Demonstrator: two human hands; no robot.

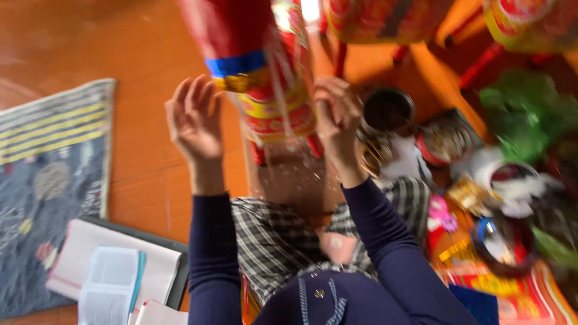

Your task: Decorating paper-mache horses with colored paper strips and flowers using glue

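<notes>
I see my left hand [194,120] spread wide just beside the tall red paper lantern [265,78], which stands on the floor, while my right hand [336,111] pinches its edge; it looks light, flimsy, best held by its stiffer banded rim.

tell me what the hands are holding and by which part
Right hand fingers pinch the red and yellow paper lantern at its lower edge; left hand is open, holding nothing.

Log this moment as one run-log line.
left hand: open, raised beside red paper cylinder | right hand: at its right side, grip unclear | floor: orange tile, striped mat
</notes>
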